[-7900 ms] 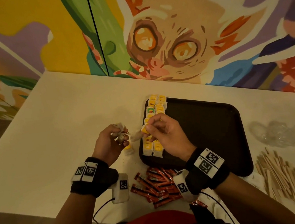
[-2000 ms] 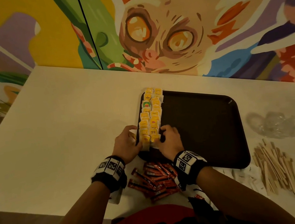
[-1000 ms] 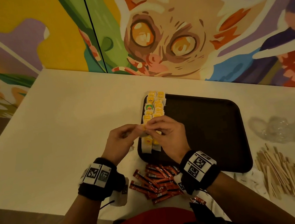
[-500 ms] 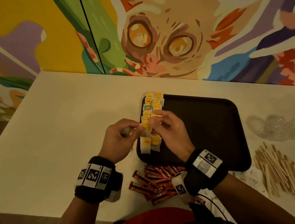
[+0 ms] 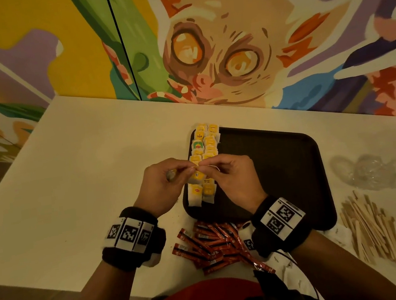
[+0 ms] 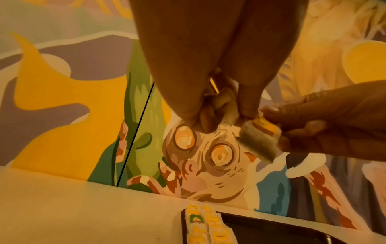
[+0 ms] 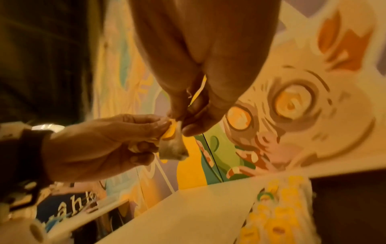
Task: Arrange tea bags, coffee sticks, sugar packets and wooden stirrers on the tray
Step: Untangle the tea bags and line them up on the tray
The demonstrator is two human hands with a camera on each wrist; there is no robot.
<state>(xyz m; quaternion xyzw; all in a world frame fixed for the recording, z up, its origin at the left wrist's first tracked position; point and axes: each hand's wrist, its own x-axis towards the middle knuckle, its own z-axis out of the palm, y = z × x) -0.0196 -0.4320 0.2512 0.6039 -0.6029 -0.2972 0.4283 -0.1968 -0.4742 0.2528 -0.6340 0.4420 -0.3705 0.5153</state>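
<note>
Both hands meet above the near left part of the black tray [image 5: 281,164]. A tea bag [image 6: 259,140] with a yellow tag hangs between them. My right hand [image 5: 207,171] pinches its top, and my left hand [image 5: 190,169] pinches the same corner. In the left wrist view my left hand [image 6: 219,118] also curls around a second tea bag [image 6: 227,105]. In the right wrist view my right hand [image 7: 183,122] pinches the hanging tea bag [image 7: 173,148]. Two rows of tea bags [image 5: 204,149] lie along the tray's left edge.
Red coffee sticks [image 5: 213,242] lie in a heap on the table in front of the tray. Wooden stirrers [image 5: 371,228] are piled at the right, white sugar packets [image 5: 339,234] beside them, and crumpled clear plastic [image 5: 374,173] lies beyond. A painted wall rises behind the table.
Two seconds ago both hands pressed on the tea bag rows on the tray. They have since lifted and come together over the tray, pinching a tea bag between them.
</note>
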